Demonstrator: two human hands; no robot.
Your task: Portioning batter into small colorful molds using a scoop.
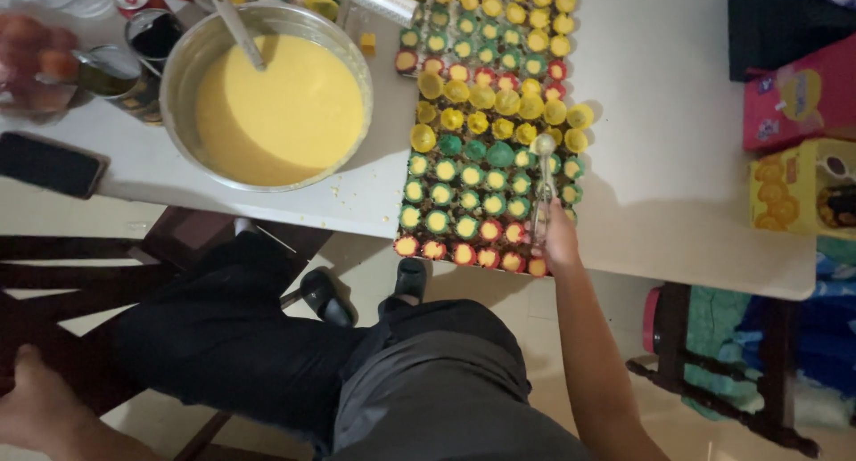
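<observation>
Right hand (560, 238) grip closed on scoop (543, 171) over filled cups (486, 122) on worktop (660, 158). Left hand (36, 399) off worktop, grip unclear. Risk: batter dripping between cups; tray overhangs edge, may tip.

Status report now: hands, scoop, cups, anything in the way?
Right hand grips scoop over green cups. Left hand low, off the table. Batter bowl beside the tray. Nothing blocking.
</observation>
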